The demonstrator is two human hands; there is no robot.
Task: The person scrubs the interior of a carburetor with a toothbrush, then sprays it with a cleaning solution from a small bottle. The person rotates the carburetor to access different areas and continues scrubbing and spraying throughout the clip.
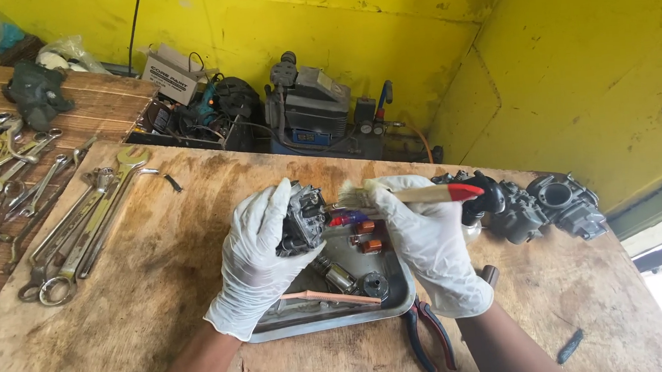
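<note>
Wrenches (77,227): open-ended and ring spanners, laid in a loose fan at the left of the wooden tabletop (160,299); well apart from the work.

Left hand (262,253): white glove, clenched around a small dark carburettor body (302,215), held above the near-left part of the tray. Fingers wrap its left flank; the right face is exposed to the brush. A firm grip low on the body appears best, keeping fingers off the face being cleaned.

Metal tray (397,302): shallow, grey, at centre of the tabletop. Contents: a salmon-coloured toothbrush (331,297) lying along the near edge, small round metal parts (357,281), two copper-coloured pieces (367,236). Working over the tray seems sound, so that anything loosened drops into it.

Paintbrush (409,194): pale bristles pointing left, red-tipped handle to the right; bristles sit just beside the top of the carburettor body. Whether they touch cannot be told. Short strokes directed away from open ports, downward to the tray, would probably serve.

Right hand (428,241): white glove, grasping the paintbrush near the ferrule.

Pliers (431,334): red and black handles, on the tabletop just beside the tray's near-right corner.

Further carburettors (550,206): grey, grouped at the far right of the tabletop.
</note>
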